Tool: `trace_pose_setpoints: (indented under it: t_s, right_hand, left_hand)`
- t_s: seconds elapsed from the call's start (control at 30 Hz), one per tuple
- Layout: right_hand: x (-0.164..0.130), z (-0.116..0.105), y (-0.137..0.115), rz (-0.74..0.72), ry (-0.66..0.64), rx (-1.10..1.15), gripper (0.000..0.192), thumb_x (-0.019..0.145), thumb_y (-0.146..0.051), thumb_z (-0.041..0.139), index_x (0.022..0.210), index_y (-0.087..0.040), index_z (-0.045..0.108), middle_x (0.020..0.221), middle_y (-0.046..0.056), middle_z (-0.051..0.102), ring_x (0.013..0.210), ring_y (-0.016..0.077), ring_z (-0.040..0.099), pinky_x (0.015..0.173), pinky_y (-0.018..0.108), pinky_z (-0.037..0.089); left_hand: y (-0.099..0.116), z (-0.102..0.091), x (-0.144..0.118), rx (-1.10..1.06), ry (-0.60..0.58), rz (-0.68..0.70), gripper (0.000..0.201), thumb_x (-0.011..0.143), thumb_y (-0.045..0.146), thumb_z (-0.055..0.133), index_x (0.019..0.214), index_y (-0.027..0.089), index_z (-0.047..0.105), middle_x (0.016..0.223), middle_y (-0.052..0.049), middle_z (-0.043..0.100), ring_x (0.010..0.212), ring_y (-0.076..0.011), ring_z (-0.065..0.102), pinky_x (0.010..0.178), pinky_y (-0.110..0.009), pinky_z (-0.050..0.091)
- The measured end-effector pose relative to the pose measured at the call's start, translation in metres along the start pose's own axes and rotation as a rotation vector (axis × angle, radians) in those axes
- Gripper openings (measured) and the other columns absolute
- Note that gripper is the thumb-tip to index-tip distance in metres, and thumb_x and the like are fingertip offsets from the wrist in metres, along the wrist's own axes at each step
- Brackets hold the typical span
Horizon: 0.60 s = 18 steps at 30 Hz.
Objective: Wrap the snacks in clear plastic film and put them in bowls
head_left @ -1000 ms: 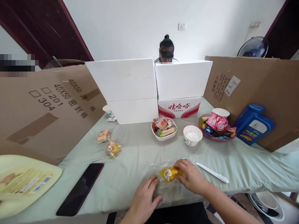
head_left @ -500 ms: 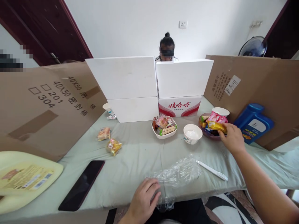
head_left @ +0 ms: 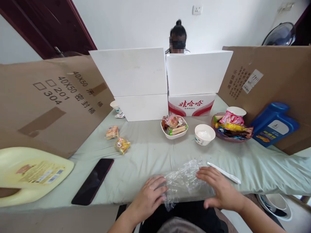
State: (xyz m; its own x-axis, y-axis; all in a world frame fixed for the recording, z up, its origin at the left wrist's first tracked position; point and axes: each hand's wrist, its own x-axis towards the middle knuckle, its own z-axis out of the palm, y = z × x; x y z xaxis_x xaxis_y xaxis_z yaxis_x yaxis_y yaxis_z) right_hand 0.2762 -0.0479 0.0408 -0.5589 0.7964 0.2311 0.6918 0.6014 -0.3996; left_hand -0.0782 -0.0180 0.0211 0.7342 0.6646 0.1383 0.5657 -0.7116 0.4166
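Observation:
A crumpled sheet or bag of clear plastic [head_left: 182,181] lies at the near edge of the table and hangs a little over it. At its left end rests my left hand [head_left: 150,198], fingers loosely bent and touching the plastic, not visibly gripping it. My right hand [head_left: 220,189] is over the plastic's right end, thumb spread from the fingers, holding nothing. Just beyond that hand lies a white slim utility knife [head_left: 224,173]. Farther back are a white paper bowl [head_left: 204,139], a purple bowl [head_left: 222,137] heaped with wrapped snacks, and a white dish [head_left: 173,137] of snacks.
Two wrapped snacks [head_left: 122,145], a black phone [head_left: 92,182] and a pale yellow jug [head_left: 55,161] are at left. A blue bottle [head_left: 274,124] leans at right. White boxes [head_left: 141,74] and cardboard panels [head_left: 80,84] wall the table; behind them is a person [head_left: 178,34].
My right hand has let go of the yellow snack packet, which now lies in the purple bowl, and has come back to the plastic. The left hand stays beside the plastic.

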Motion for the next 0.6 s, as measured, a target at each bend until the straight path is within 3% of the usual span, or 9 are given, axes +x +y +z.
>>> trace_pose_setpoints:
  t_s: [0.03,0.1,0.2,0.27,0.37,0.43,0.53,0.6]
  right_hand:
    - [-0.002,0.006,-0.004,-0.003,-0.086,0.022,0.076,0.074,-0.064,0.066,0.136,-0.023,0.048,0.132,0.013,0.057,0.129,0.0315,0.046,0.107,0.052,0.035]
    - [-0.005,0.013,-0.007,0.034,-0.144,0.038,0.059,0.079,-0.054,0.066,0.129,-0.025,0.055,0.137,0.012,0.054,0.135,0.0318,0.039,0.109,0.055,0.033]
    - [-0.005,0.016,-0.008,0.128,-0.042,0.056,0.016,0.091,-0.03,0.052,0.1,-0.023,0.063,0.131,0.01,0.058,0.132,0.0261,0.044,0.104,0.048,0.041]
    - [-0.001,0.015,-0.01,0.151,0.035,0.104,0.013,0.092,-0.024,0.047,0.09,-0.023,0.06,0.124,0.01,0.061,0.126,0.0233,0.05,0.099,0.044,0.046]
    - [0.008,0.01,-0.018,0.154,0.081,0.24,0.007,0.092,-0.023,0.047,0.088,-0.023,0.053,0.116,0.009,0.063,0.116,0.0212,0.056,0.092,0.039,0.051]
    - [0.015,0.007,-0.025,0.153,0.086,0.327,0.005,0.091,-0.022,0.047,0.087,-0.023,0.049,0.108,0.008,0.065,0.104,0.0189,0.061,0.084,0.035,0.052]
    - [0.022,0.0,-0.036,0.101,0.073,0.365,0.01,0.088,-0.018,0.049,0.082,-0.024,0.044,0.092,0.004,0.064,0.087,0.0162,0.062,0.074,0.032,0.051]
    - [0.025,-0.006,-0.045,0.051,0.029,0.348,0.013,0.083,-0.013,0.05,0.079,-0.024,0.043,0.089,0.002,0.064,0.087,0.0164,0.062,0.075,0.032,0.05]
  left_hand:
    - [-0.001,-0.003,0.001,-0.014,0.036,-0.02,0.026,0.091,0.024,0.055,0.114,0.027,0.067,0.13,-0.007,0.062,0.123,-0.0253,0.055,0.102,-0.043,0.048]
    - [-0.004,-0.008,0.002,-0.059,0.104,-0.084,0.027,0.095,0.028,0.05,0.115,0.027,0.068,0.127,-0.007,0.063,0.117,-0.023,0.06,0.099,-0.038,0.051]
    - [-0.012,-0.014,0.005,-0.16,0.226,-0.198,0.031,0.097,0.032,0.044,0.116,0.026,0.068,0.125,-0.007,0.065,0.112,-0.0215,0.063,0.092,-0.033,0.055]
    - [-0.017,-0.015,0.009,-0.237,0.312,-0.266,0.033,0.098,0.034,0.041,0.114,0.024,0.069,0.127,-0.009,0.063,0.096,-0.0201,0.069,0.08,-0.031,0.06]
    - [-0.024,-0.011,0.016,-0.32,0.38,-0.366,0.036,0.097,0.038,0.041,0.111,0.022,0.07,0.132,-0.011,0.06,0.067,-0.015,0.07,0.061,-0.029,0.061]
    - [-0.026,-0.008,0.02,-0.315,0.398,-0.411,0.036,0.096,0.04,0.042,0.107,0.022,0.071,0.131,-0.01,0.061,0.07,-0.0165,0.07,0.06,-0.029,0.061]
    - [-0.028,-0.006,0.022,-0.257,0.397,-0.428,0.035,0.095,0.042,0.043,0.097,0.023,0.073,0.124,-0.008,0.065,0.096,-0.0222,0.07,0.072,-0.032,0.06]
    - [-0.027,-0.006,0.022,-0.214,0.358,-0.433,0.036,0.096,0.042,0.041,0.094,0.023,0.072,0.124,-0.008,0.066,0.109,-0.0242,0.065,0.08,-0.034,0.058]
